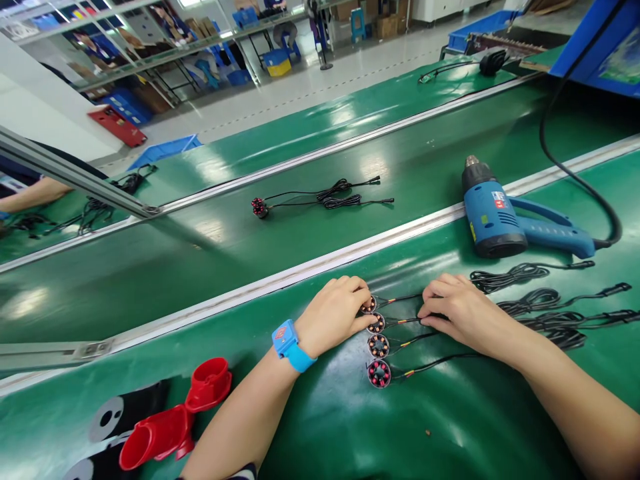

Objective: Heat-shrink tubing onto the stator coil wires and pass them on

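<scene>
Several small round motor coils [379,346] lie in a column on the green bench [350,427], each with a black cable running right. My left hand [334,315], with a blue wristband [290,345], is curled and its fingertips pinch the second coil [376,324]. My right hand [463,312] is closed, fingers pressed on that coil's wire [406,321] just to the right. The wires end in several bundled black cables [545,310].
A blue heat gun [500,217] lies behind my right hand, its cord looping right. One more coil with cable [320,197] sits on the conveyor belt. Red and black plastic housings [170,420] lie at the front left. Another person's arm [35,193] shows far left.
</scene>
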Available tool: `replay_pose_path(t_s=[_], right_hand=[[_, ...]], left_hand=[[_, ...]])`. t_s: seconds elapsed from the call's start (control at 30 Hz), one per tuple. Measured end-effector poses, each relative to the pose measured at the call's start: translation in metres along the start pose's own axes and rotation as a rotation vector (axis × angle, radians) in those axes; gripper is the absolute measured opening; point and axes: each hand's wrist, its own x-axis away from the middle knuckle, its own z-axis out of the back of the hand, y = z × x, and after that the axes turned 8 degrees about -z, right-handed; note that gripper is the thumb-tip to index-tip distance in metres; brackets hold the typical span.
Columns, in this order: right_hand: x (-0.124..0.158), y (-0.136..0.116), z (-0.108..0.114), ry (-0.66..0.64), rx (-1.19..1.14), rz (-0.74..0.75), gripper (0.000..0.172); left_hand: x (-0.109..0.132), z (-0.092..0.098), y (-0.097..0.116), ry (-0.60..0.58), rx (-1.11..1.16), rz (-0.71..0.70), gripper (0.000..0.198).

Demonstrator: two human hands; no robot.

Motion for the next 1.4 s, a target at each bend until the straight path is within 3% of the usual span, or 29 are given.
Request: replay_pose_path(t_s=[0.2, 0.27, 0.37, 0.43, 0.57, 0.63, 0.73, 0.83, 1.0, 1.2, 1.4], right_hand=[[0.001, -0.003, 0.007, -0.054, -0.061, -0.006, 0.007], [0.003, 0.003, 0.011, -0.015, -0.053, 0.003, 0.005], [0.009, 0.020, 0.018, 0.146, 0.065, -0.029, 0.028], [0.014, 0.036, 0.021, 0.228, 0.207, -0.077, 0.040], [0.024, 0.057, 0.020, 0.226, 0.488, -0.183, 0.051], [0.027, 0.058, 0.017, 0.155, 0.567, -0.296, 0.041], [0.025, 0.050, 0.015, 0.012, 0.640, -0.522, 0.026], [0.022, 0.043, 0.013, -0.048, 0.652, -0.608, 0.026], [0.018, 0.044, 0.009, 0.027, 0.639, -0.501, 0.028], [0.012, 0.037, 0.011, -0.017, 0.595, -0.512, 0.030], [0.006, 0.021, 0.020, -0.086, 0.546, -0.587, 0.026]], left_hand=[[0.001, 0.000, 0.004, 0.007, -0.005, -0.015, 0.022], [0.003, 0.001, 0.006, 0.004, 0.000, -0.028, 0.022], [0.006, 0.006, 0.003, 0.044, 0.051, -0.055, 0.028], [0.004, 0.012, -0.010, 0.140, 0.049, -0.007, 0.032], [-0.012, 0.034, -0.073, 0.355, -0.129, 0.376, 0.030], [-0.022, 0.045, -0.117, 0.421, -0.182, 0.605, 0.035], [-0.034, 0.057, -0.178, 0.452, -0.221, 0.777, 0.043], [-0.040, 0.061, -0.221, 0.420, -0.248, 0.834, 0.040], [-0.047, 0.060, -0.260, 0.311, -0.286, 0.750, 0.031], [-0.064, 0.069, -0.279, 0.191, -0.302, 0.663, 0.027], [-0.067, 0.077, -0.255, 0.114, -0.340, 0.635, 0.022]])
